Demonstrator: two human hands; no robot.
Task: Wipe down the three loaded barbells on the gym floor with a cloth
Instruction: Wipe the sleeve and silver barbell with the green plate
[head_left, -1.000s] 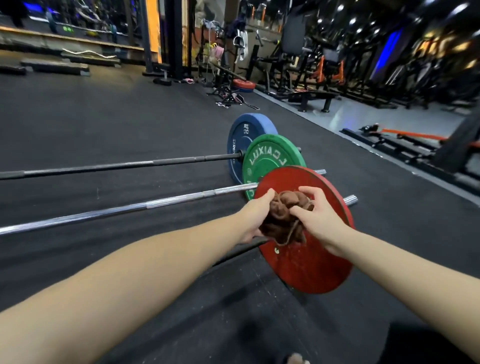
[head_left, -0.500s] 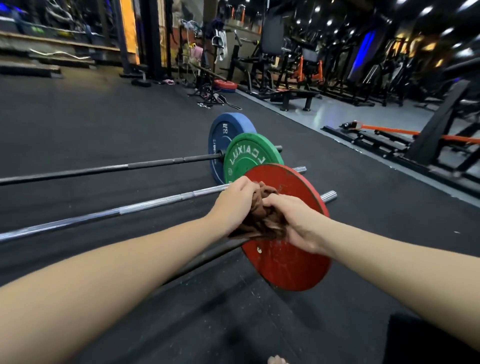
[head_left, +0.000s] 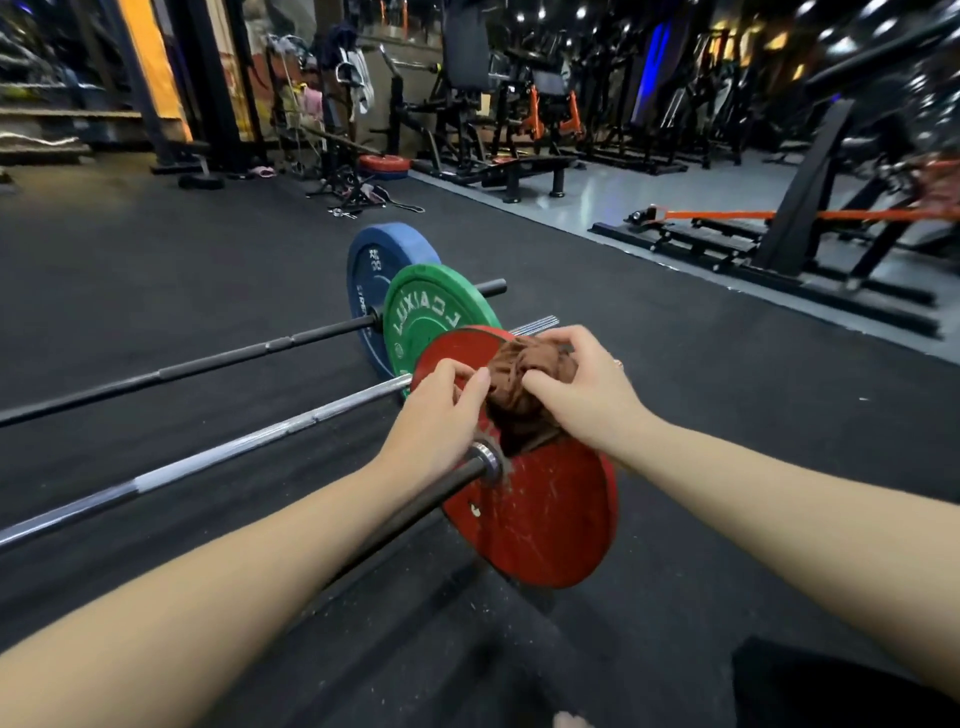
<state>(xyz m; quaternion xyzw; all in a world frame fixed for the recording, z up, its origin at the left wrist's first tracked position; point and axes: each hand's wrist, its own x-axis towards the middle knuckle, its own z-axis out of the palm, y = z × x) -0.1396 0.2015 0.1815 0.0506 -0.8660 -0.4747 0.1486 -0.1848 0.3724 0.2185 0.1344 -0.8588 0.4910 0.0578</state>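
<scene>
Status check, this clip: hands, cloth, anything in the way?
Left hand and right hand both grip the brown cloth. Cloth bunched high on the red plate, nearest barbell. Nothing seen blocking.

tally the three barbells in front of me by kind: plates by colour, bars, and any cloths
blue rubber bumper plate: 1
green rubber bumper plate: 1
red rubber bumper plate: 1
long metal bars: 3 (black bar, chrome bar, dark bar)
crumpled brown cloth: 1
total: 7
</scene>
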